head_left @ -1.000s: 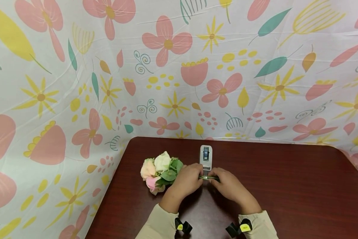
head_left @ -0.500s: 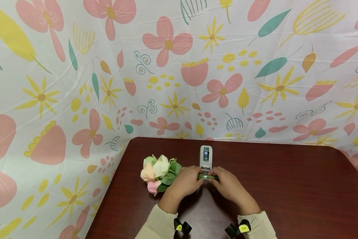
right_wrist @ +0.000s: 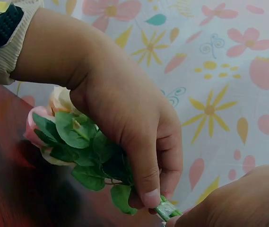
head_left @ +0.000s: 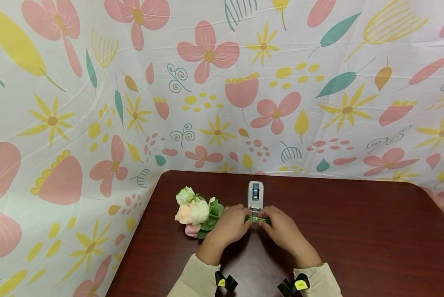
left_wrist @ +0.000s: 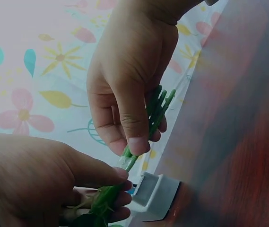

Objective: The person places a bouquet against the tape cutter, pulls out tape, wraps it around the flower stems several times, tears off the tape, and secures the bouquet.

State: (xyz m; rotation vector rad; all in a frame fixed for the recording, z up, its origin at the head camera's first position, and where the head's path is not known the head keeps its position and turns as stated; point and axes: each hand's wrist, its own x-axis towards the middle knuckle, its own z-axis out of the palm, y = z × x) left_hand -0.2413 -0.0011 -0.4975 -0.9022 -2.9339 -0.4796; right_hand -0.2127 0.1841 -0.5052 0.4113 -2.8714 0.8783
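A bunch of artificial roses point(head_left: 196, 210) in white, peach and pink lies sideways over the table's left part, blooms to the left. My left hand point(head_left: 232, 222) grips its green stems point(head_left: 258, 219) just below the leaves point(right_wrist: 84, 142). My right hand point(head_left: 283, 229) pinches the same stems near their cut ends, which stick out beyond its fingers in the left wrist view. Between the two hands clear tape point(right_wrist: 166, 209) is wrapped round the stems. Directly behind them stands a white tape dispenser point(head_left: 255, 196), a short strip of tape reaching from its front edge to the stems.
The dark red-brown wooden table point(head_left: 355, 231) stretches out to the right of the hands. A white cloth point(head_left: 207, 103) printed with flowers hangs behind the table and along its left side. Black straps with yellow labels are round both sleeves.
The roses have turned about their stems: the pale green-white bloom has come up at the back, and the pink one is now lower and partly covered. Both hands stay in nearly the same place.
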